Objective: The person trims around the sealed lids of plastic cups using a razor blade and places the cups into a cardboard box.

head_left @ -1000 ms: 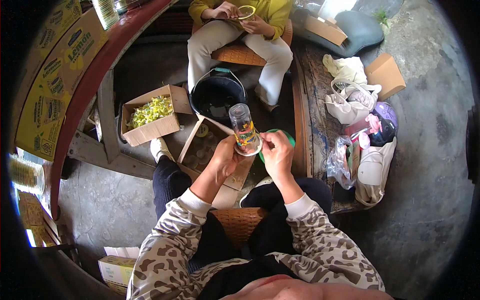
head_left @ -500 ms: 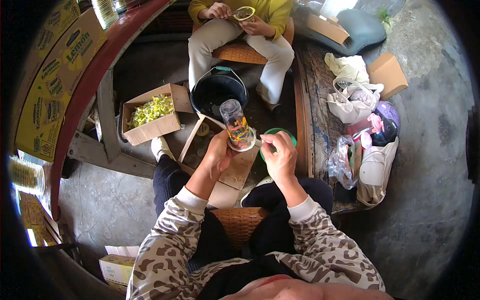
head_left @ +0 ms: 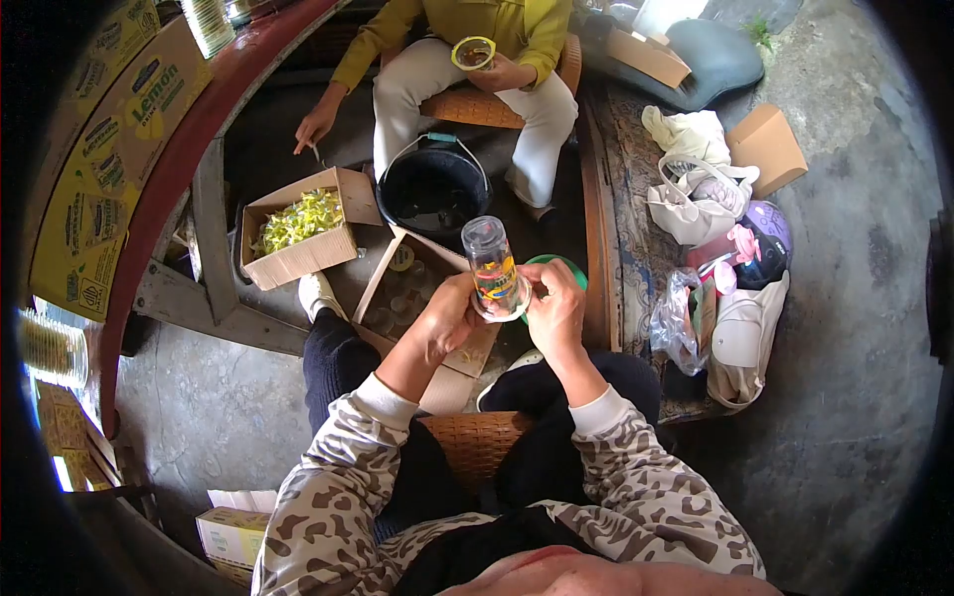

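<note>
A clear plastic cup (head_left: 494, 270) with a colourful print is upside down in front of me, its wide rim towards me. My left hand (head_left: 452, 316) is closed round the cup's left side near the rim. At the right side of the rim, my right hand (head_left: 555, 306) has its fingers pinched against the edge. Below and left of the cup stands an open cardboard box (head_left: 372, 288) with several clear cups in it. Behind my right hand a green round container (head_left: 570, 268) shows in part.
A black bucket (head_left: 433, 189) stands ahead, beside a box of yellow-green strips (head_left: 301, 260). Opposite sits a person in yellow (head_left: 477, 22) holding a yellow-rimmed cup (head_left: 473, 54). Bags (head_left: 740, 348) lie on the right bench; stacked cups (head_left: 55, 348) are far left.
The cup has turned more upright and shifted right, and my right fingers have returned to its rim. The other person's one hand has reached out towards the box of strips.
</note>
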Demonstrator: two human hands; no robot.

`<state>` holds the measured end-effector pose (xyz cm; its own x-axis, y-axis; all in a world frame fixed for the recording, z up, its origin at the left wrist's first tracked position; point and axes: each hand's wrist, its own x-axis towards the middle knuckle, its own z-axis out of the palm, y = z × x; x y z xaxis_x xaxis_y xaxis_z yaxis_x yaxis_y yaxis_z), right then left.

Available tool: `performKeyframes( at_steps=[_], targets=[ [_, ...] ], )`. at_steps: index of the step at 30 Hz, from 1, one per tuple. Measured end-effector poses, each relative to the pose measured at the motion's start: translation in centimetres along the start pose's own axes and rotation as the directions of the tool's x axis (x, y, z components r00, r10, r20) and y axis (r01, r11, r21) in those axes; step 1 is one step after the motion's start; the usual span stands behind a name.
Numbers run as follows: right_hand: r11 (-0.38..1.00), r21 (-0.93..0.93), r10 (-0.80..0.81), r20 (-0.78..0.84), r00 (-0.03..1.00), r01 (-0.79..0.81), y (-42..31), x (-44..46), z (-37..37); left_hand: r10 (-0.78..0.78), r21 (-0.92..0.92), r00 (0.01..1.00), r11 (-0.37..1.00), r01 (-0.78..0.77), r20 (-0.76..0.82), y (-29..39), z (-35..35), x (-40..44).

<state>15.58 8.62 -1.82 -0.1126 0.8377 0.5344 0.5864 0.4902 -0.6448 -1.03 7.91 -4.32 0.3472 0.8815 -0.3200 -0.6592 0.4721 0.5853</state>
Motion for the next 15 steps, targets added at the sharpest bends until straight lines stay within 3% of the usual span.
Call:
performKeyframes(
  at_steps=[1, 5, 8, 15],
  targets=[
    [0.994, 0.076, 0.082, 0.018, 0.996, -0.083, 0.0, 0.0, 0.1, 0.004, 0.001, 1.0, 1.0, -0.004, -0.019, 0.1, 0.1, -0.1],
    [0.986, 0.116, 0.117, 0.004, 0.993, -0.116, -0.3, 0.3, -0.2, 0.066, 0.07, 0.993, 0.996, -0.06, -0.097, 0.6, 0.1, 0.1],
    [0.979, 0.164, 0.126, -0.032, 0.992, -0.119, -0.6, 0.4, -0.3, 0.12, 0.092, 0.991, 0.989, -0.115, -0.054, 1.0, -0.3, -0.1],
    [0.989, 0.149, 0.028, -0.056, 0.998, -0.019, -0.7, 0.4, -0.5, 0.159, 0.095, 0.983, 0.984, -0.151, -0.087, 1.1, -0.6, 0.0]
  ],
)
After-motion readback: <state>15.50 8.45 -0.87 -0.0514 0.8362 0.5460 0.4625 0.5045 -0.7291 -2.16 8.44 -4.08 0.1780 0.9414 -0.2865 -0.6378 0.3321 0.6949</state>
